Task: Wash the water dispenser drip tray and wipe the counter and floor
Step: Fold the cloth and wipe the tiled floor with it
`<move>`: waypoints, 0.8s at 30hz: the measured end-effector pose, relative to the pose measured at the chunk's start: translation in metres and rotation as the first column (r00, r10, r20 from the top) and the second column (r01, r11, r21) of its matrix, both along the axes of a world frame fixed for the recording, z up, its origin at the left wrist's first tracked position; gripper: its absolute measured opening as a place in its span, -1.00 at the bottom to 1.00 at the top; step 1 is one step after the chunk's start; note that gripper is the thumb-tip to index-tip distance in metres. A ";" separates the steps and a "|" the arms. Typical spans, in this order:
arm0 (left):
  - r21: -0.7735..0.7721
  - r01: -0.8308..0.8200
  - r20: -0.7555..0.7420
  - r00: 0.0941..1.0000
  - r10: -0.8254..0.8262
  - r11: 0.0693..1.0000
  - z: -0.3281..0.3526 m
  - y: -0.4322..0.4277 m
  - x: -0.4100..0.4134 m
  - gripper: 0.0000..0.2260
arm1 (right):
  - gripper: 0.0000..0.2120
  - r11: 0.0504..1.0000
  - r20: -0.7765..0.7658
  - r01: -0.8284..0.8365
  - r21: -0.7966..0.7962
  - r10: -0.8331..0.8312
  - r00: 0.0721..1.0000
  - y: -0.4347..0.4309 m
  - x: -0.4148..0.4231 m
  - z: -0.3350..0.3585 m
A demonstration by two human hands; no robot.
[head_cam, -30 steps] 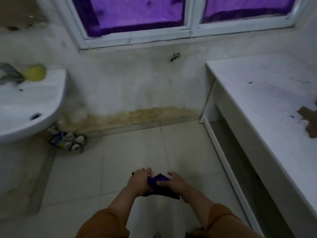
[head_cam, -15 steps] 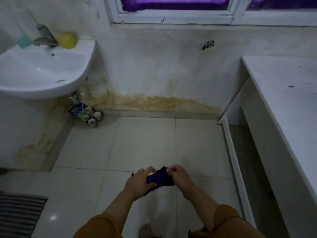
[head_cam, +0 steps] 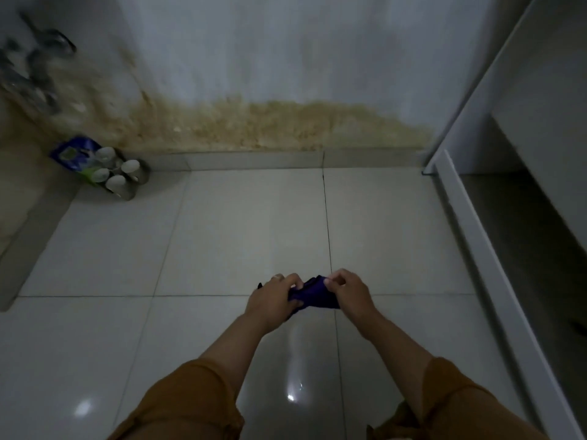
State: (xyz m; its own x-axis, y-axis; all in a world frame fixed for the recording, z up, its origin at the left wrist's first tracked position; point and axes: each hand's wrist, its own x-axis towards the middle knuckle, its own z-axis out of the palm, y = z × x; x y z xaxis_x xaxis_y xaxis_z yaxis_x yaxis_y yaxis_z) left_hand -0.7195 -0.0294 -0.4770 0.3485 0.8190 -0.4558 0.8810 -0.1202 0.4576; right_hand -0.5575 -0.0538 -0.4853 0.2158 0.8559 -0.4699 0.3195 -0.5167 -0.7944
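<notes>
A small dark purple cloth (head_cam: 313,295) is bunched between both of my hands, held out in front of me above the pale tiled floor (head_cam: 241,236). My left hand (head_cam: 274,296) grips its left end with fingers curled. My right hand (head_cam: 347,292) pinches its right end. Both arms wear rolled orange-brown sleeves. The drip tray is not in view.
Several white cans and a blue-green packet (head_cam: 104,168) sit on the floor in the left corner, under blurred sink plumbing (head_cam: 38,65). The wall (head_cam: 286,128) ahead is stained brown along its base. A white counter frame (head_cam: 470,236) runs down the right side.
The view has tilted down and closer to the floor; the sink, window and countertop have left the frame. My hands keep hold of the cloth and have bunched it tighter.
</notes>
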 end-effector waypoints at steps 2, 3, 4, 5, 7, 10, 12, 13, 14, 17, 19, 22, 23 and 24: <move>0.003 0.017 -0.019 1.000 -0.017 1.000 -0.055 -0.001 0.003 -0.75 | -0.90 1.000 0.056 -0.021 0.015 0.020 0.998 -0.001 0.004 -0.058; 0.008 0.034 -0.036 0.999 -0.034 0.999 -0.081 -0.001 0.004 -0.75 | -0.89 0.999 0.088 -0.033 0.019 0.031 0.996 -0.002 0.007 -0.085; 0.011 0.048 -0.050 0.998 -0.047 0.999 -0.106 0.000 0.005 -0.74 | -0.88 0.999 0.116 -0.044 0.024 0.041 0.992 -0.002 0.008 -0.111; 0.018 0.062 -0.065 0.996 -0.061 0.998 -0.128 0.000 0.007 -0.74 | -0.87 0.998 0.142 -0.056 0.029 0.051 0.989 -0.003 0.009 -0.135; 0.088 0.094 -0.116 0.990 -0.083 0.992 -0.167 0.001 0.009 -0.75 | -0.81 0.996 0.193 -0.070 0.050 0.059 0.979 -0.004 0.009 -0.177; 0.251 0.089 -0.155 0.987 -0.051 0.964 -0.201 0.011 0.011 -0.81 | -0.76 0.991 0.211 -0.048 0.122 0.021 0.977 0.003 0.010 -0.209; 0.367 0.091 -0.158 0.987 -0.034 0.926 -0.207 0.025 0.015 -0.85 | -0.84 0.980 0.182 -0.056 0.192 0.020 0.983 0.019 0.013 -0.214; 0.426 0.061 -0.124 0.992 -0.009 0.903 -0.205 0.032 0.018 -0.86 | -0.87 0.972 0.143 -0.032 0.232 -0.002 0.990 0.028 0.015 -0.211; 0.487 -0.011 -0.043 0.998 0.037 0.873 -0.200 0.037 0.022 -0.87 | -0.87 0.961 0.078 0.013 0.276 -0.036 0.996 0.035 0.016 -0.206; 0.630 -0.246 0.204 0.968 0.149 0.737 -0.179 0.049 0.032 -0.85 | -0.83 0.927 -0.125 0.134 0.349 -0.095 0.988 0.049 0.017 -0.184; 0.647 -0.308 0.264 0.949 0.173 0.698 -0.172 0.048 0.033 -0.87 | -0.80 0.927 -0.207 0.156 0.342 -0.087 0.974 0.047 0.023 -0.174; 0.548 -0.186 0.115 0.983 0.146 0.816 -0.174 0.041 0.027 -0.87 | -0.80 0.976 -0.223 0.059 0.207 -0.012 0.975 0.034 0.037 -0.178; 0.476 -0.095 0.022 0.995 0.096 0.874 -0.178 0.041 0.023 -0.84 | -0.80 0.991 -0.198 -0.013 0.135 0.039 0.979 0.029 0.041 -0.182; 0.386 -0.008 -0.058 0.998 0.033 0.923 -0.182 0.040 0.019 -0.82 | -0.79 0.994 -0.174 -0.091 0.062 0.101 0.980 0.024 0.045 -0.187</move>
